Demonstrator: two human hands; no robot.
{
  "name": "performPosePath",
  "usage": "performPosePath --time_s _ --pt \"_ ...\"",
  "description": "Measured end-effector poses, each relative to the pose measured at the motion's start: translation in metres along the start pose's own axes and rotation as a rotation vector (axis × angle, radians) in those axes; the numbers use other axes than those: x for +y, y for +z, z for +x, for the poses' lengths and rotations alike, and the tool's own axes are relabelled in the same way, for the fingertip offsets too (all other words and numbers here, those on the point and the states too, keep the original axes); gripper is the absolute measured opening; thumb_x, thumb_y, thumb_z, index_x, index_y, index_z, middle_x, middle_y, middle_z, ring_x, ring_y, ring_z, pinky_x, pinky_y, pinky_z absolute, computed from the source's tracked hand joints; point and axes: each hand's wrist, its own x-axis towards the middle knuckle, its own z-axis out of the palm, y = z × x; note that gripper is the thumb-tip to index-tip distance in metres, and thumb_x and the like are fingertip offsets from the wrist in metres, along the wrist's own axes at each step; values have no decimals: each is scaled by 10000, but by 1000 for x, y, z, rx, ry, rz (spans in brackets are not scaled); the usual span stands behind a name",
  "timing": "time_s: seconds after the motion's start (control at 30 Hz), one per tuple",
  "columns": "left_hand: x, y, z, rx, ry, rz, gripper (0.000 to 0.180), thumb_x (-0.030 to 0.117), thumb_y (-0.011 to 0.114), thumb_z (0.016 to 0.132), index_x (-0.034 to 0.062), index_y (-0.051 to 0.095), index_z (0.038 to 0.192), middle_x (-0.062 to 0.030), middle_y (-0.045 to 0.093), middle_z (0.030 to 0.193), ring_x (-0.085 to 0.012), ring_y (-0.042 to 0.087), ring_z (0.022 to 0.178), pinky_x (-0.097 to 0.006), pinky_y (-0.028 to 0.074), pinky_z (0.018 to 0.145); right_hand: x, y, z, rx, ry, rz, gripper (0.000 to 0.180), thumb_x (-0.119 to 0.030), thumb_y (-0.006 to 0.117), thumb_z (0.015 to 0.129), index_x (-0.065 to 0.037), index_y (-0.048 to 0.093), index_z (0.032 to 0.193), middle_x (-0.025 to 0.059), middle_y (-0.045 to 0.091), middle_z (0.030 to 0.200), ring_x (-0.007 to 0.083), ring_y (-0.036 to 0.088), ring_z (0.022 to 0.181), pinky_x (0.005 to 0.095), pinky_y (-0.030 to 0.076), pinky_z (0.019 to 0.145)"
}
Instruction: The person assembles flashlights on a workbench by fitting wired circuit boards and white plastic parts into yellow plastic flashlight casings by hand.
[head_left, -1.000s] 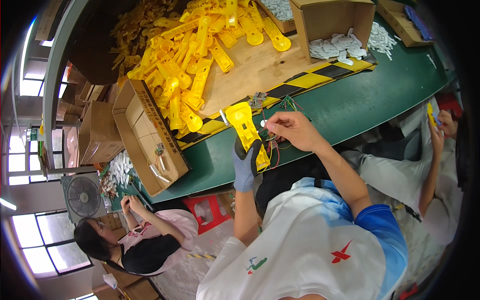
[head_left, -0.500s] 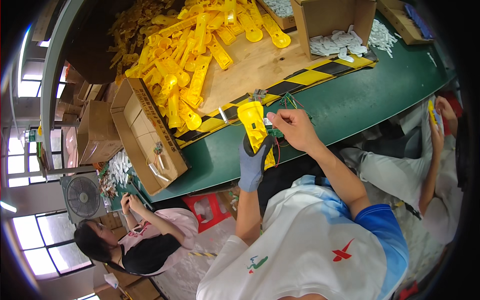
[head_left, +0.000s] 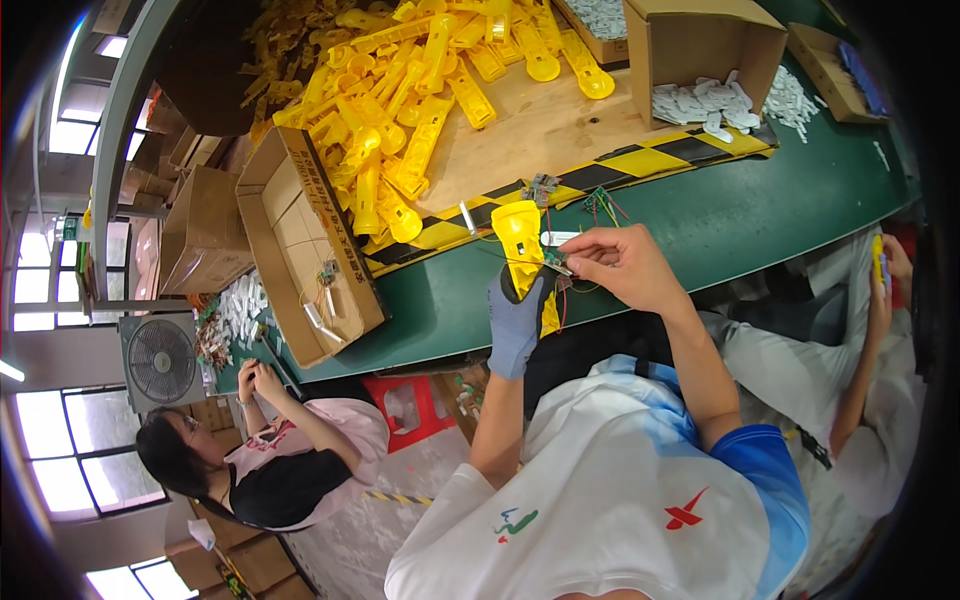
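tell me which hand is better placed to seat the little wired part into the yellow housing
Right hand: its bare fingertips pinch the small wired part at the yellow housing. The gloved left hand grips the housing.

The lower part of the yellow plastic piece (head_left: pixel 520 240) is hidden behind the left hand (head_left: pixel 514 322) in its grey glove. The small part (head_left: pixel 556 263) pinched by the right hand (head_left: pixel 622 265) is too tiny to tell what it is, and the fingertips cover most of it. The thin wires (head_left: pixel 601 203) on the desk (head_left: pixel 720 220) are too small to follow. The pile of yellow pieces (head_left: pixel 420 90) is cut off at the top edge. The box of white bits (head_left: pixel 700 50) hides its own inside
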Motion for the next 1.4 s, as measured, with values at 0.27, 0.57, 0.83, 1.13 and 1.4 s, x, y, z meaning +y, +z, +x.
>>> performPosePath --time_s 0.27,0.57,0.83,1.13,1.4 --pt "-3 -1 1 -14 20 -22 284 41 660 844 -16 589 1113 -66 655 960 -137 615 840 -281 497 729 -11 11 -6 37 -166 -195 248 -55 685 850 39 680 1080 134 726 890 159 714 825 252 555 728" --pt "35 9 -9 -109 -33 -185 558 49 664 865 30 393 1352 -70 632 997 -135 618 864 -271 514 729 11 18 2 117 -34 381 130 -70 686 885 49 673 936 83 705 881 92 658 757 216 528 653" --pt "39 12 -12 -152 -44 -100 406 77 682 867 13 501 1225 -70 651 958 -128 624 839 -274 511 711 13 29 3 248 -93 197 137 -80 718 864 21 712 956 35 706 834 54 626 729 194 496 645" --pt "31 17 -14 -141 19 6 313 83 692 863 9 562 1137 -62 648 929 -107 595 801 -270 493 687 2 30 -5 291 -75 99 135 -94 718 868 15 709 946 36 705 823 50 618 731 196 485 649" --pt "29 21 -17 -137 -6 -80 297 75 678 870 9 563 1136 -64 655 912 -112 609 764 -285 500 671 8 22 -3 278 -83 130 142 -89 732 853 24 715 936 48 712 838 64 629 741 204 494 673"
